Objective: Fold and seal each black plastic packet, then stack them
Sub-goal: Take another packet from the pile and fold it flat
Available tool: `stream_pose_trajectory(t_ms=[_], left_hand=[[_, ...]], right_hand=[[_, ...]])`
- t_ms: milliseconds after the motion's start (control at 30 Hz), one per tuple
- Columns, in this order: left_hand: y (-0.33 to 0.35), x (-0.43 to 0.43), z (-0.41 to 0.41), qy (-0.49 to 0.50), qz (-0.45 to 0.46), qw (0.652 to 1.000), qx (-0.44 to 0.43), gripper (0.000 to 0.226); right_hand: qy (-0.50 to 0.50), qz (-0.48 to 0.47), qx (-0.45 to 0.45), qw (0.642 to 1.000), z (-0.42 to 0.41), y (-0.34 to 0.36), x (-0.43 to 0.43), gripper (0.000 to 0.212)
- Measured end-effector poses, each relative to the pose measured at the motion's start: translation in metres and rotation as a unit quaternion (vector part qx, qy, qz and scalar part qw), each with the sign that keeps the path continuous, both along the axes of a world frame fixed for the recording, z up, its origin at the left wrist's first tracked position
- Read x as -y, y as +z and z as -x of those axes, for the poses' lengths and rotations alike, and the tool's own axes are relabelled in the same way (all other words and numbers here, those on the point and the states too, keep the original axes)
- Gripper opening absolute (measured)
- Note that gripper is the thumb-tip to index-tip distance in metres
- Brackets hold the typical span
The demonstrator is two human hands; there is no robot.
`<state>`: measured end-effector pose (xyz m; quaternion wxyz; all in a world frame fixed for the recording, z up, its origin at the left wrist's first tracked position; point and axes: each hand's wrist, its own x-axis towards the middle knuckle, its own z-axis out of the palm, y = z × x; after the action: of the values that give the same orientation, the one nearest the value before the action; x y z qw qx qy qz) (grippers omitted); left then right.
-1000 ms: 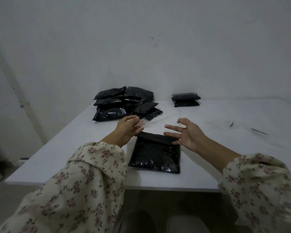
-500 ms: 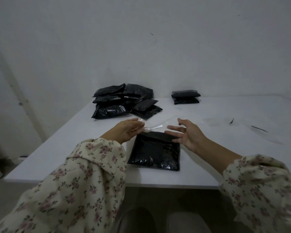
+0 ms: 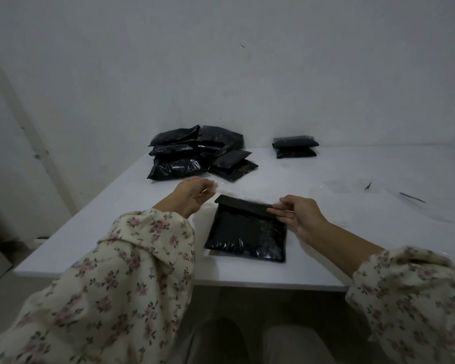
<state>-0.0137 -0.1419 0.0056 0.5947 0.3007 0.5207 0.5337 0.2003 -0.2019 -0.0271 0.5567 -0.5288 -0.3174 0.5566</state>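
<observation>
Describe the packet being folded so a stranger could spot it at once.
On the white table, look to the near edge. The black packet lies flat and alone there, its top folded over and pinched by the right hand; the other packets sit piled at the far side.

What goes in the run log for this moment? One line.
step: sealing | packet: flap folded | right hand: pinches flap | left hand: pinches clear strip
</observation>
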Motion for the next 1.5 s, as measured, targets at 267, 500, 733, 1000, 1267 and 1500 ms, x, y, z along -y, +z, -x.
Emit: stream_pose_trajectory(t_ms=[267, 500, 733, 1000, 1267, 1500], left_hand=[[-0.014, 0.011, 0.007, -0.013, 0.003, 0.999, 0.051, 0.034], [-0.022, 0.014, 0.007, -0.035, 0.018, 0.999, 0.032, 0.026], [-0.034, 0.017, 0.007, -0.026, 0.015, 1.0, -0.003, 0.025], [-0.05, 0.023, 0.004, 0.014, 0.016, 0.999, -0.031, 0.031], [-0.053, 0.023, 0.001, 0.026, -0.005, 0.999, -0.031, 0.033], [-0.05, 0.023, -0.005, 0.033, -0.008, 0.998, -0.052, 0.03]], right_hand=[[0.002, -0.004, 0.014, 1.0, -0.002, -0.004, 0.001, 0.012], [-0.012, -0.022, 0.002, 1.0, -0.007, -0.011, 0.003, 0.013], [-0.038, -0.05, 0.016, 0.998, -0.007, -0.021, 0.005, 0.013], [-0.051, -0.057, 0.047, 0.996, -0.005, -0.027, 0.007, 0.029], [-0.047, -0.053, 0.054, 0.996, -0.004, -0.026, 0.006, 0.025], [-0.044, -0.055, 0.062, 0.996, -0.004, -0.027, 0.002, 0.027]])
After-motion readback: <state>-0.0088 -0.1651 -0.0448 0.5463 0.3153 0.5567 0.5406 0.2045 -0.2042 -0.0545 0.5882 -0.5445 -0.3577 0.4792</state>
